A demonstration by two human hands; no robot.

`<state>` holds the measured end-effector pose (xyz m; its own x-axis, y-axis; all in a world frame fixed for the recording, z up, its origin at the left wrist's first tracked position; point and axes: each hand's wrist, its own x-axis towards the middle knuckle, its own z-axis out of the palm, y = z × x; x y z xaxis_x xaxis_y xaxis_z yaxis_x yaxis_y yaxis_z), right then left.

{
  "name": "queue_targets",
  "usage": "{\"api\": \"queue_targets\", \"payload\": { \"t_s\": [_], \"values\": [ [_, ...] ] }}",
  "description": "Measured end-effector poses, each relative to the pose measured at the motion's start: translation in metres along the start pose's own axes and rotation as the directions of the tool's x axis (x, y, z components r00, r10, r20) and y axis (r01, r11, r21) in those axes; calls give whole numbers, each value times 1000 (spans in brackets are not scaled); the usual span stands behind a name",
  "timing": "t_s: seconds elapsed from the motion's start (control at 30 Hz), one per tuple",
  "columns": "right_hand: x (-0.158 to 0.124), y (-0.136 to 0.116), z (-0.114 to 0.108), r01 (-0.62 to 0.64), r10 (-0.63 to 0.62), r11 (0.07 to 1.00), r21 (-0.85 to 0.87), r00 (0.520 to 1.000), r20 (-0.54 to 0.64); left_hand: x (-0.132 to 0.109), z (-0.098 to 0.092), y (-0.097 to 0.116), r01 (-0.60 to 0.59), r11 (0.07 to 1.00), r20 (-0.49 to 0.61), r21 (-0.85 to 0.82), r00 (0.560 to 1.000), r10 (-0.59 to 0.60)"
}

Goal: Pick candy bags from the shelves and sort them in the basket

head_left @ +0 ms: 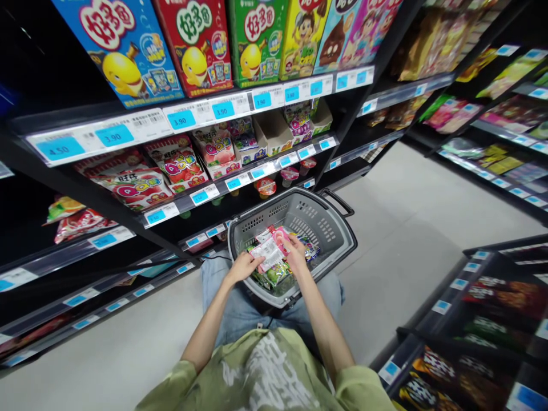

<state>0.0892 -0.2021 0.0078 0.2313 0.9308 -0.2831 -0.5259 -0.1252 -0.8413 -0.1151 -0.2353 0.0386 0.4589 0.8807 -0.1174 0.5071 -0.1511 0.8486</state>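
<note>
A grey shopping basket (342,251) sits in front of my lap, with several candy bags (278,273) in green, blue and other colours on its bottom. Over them, inside the basket's opening, is a pink and white candy packet (268,255), its pale printed side with a barcode facing up. My left hand (244,267) pinches the packet's left edge between thumb and fingers. At its pink right side, my right hand (295,254) is closed on it too. Whether a second packet lies under the pink part, I cannot tell.
Shelves on the left carry boxed snacks (194,51), QQ gummy bags (180,162) and jelly cups (265,187) above price tags. A black handle (340,202) sticks out from the basket's far side. More shelves with snack packs (432,377) stand right, beyond the grey floor (398,205).
</note>
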Motion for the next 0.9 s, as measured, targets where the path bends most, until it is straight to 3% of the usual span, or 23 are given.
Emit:
{"api": "queue_targets", "payload": {
  "t_s": [0.2,0.47,0.6,0.9],
  "values": [
    [0,-1,-2,-49,49,998,34,999,5,-1,1,-2,27,999,-48,-45,998,-29],
    [6,1,-6,-47,49,997,55,998,-29,-1,-1,-8,30,990,-190,-135,980,-56],
    [7,2,-8,-47,48,998,47,999,-20,0,-1,-8,44,989,-190,-138,979,-70],
    [2,1,-1,-58,66,996,-73,991,119,2,-1,-8,55,988,-166,-142,983,-78]
  ]
}}
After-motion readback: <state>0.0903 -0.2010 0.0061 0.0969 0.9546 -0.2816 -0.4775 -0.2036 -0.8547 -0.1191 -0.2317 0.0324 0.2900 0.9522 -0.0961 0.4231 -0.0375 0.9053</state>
